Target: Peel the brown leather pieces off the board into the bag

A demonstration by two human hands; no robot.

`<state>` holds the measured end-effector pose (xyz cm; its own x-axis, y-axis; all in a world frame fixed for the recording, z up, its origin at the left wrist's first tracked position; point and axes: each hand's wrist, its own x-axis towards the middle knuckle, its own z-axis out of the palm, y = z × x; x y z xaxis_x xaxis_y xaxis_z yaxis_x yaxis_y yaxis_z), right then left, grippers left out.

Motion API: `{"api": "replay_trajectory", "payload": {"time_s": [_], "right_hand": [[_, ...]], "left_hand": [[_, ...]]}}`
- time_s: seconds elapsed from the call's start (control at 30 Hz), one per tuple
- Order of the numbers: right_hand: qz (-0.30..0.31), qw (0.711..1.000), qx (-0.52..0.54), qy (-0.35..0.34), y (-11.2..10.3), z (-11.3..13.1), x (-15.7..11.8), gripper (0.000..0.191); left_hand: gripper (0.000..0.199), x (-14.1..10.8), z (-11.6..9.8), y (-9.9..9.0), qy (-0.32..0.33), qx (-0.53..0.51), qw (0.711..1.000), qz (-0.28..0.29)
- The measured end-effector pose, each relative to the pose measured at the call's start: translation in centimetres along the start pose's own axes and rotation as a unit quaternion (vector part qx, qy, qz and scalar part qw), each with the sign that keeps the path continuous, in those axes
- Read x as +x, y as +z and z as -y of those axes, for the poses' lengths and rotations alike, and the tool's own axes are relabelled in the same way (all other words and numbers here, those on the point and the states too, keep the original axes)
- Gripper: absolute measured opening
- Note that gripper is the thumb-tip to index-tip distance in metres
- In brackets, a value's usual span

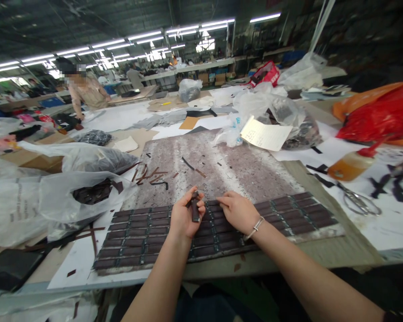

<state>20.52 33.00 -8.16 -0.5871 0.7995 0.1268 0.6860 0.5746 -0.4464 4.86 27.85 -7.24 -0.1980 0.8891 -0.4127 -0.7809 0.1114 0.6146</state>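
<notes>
My left hand (189,212) is closed around a small stack of dark brown strip pieces (195,210), held upright between thumb and fingers. My right hand (238,210), with a metal bangle on its wrist, rests at the top row with its index finger stretched out. Its lower fingers are partly hidden, and I see nothing held in it. Under both hands lie rows of dark brown rectangular pieces (161,232), side by side with narrow dark gaps between the columns. They cover the near part of a worn, brownish board (221,156) with whitish streaks.
Plastic bags of dark pieces (90,192) stand at the left. Loose brown strips (151,174) and scraps lie on the board. At the right are scissors (359,199), a bottle of amber liquid (351,165) and a red bag (379,114). A person (87,91) stands at the far left.
</notes>
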Motion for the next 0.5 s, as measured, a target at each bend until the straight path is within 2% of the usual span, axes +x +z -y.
{"api": "replay_trajectory", "payload": {"time_s": [0.1, 0.2, 0.3, 0.5], "right_hand": [[-0.049, 0.987, 0.153, -0.017, -0.4, 1.4, -0.5, 0.027], [-0.019, 0.968, 0.248, -0.016, -0.5, 3.0, -0.7, 0.031], [-0.010, 0.967, 0.256, 0.002, 0.1, 3.3, -0.6, 0.028], [-0.007, 0.958, 0.281, 0.062, 0.8, 2.2, -0.3, 0.025]], "left_hand": [[0.026, 0.4, 0.7, 0.0, 0.000, -0.081, 0.995, -0.053], [0.033, 0.6, 1.5, 0.2, 0.051, -0.085, 0.992, -0.073], [0.039, 0.7, 2.1, 0.5, 0.081, -0.074, 0.992, -0.059], [0.040, 0.4, 3.0, 1.1, 0.135, -0.041, 0.988, -0.059]]}}
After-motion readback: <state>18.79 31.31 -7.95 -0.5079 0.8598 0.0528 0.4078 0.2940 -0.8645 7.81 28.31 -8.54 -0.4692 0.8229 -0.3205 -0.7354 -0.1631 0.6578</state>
